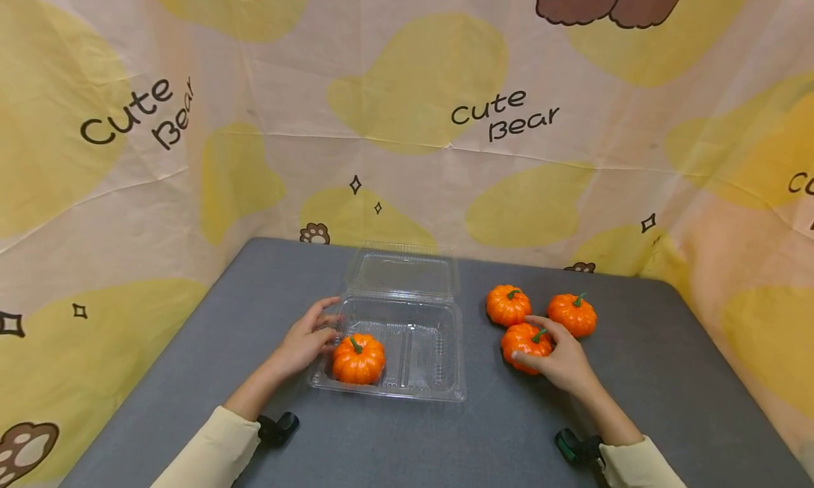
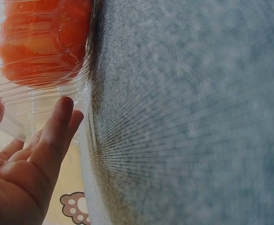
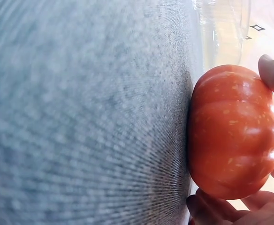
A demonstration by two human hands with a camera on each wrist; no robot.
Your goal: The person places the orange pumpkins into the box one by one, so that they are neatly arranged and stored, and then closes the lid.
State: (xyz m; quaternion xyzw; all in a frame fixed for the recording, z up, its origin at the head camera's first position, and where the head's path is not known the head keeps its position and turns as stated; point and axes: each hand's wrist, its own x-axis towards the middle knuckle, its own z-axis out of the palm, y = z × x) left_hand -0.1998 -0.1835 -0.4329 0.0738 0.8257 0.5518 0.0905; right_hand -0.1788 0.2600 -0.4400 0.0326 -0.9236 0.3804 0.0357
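Note:
A clear plastic clamshell box [image 1: 420, 389] lies with its lid [image 1: 403, 276] folded back. Inside its left part sits an orange toy pumpkin [image 1: 359, 361] with a green stem; this pumpkin [image 2: 43, 42] shows through the wall in the left wrist view. My left hand [image 1: 305, 341] rests against the box's left side, fingers [image 2: 57, 124] fairly straight along the wall. On the right, my right hand [image 1: 566, 361] grips a second pumpkin [image 1: 523, 343] between thumb and fingers. That pumpkin [image 3: 233, 133] appears to stand on the table, its stem partly hidden by the hand.
Two more pumpkins, one at the back [image 1: 507, 304] and one farther right [image 1: 574, 314], stand close to the gripped one. The grey table [image 1: 490, 438] ends at a patterned cloth backdrop [image 1: 407, 106] behind and at both sides.

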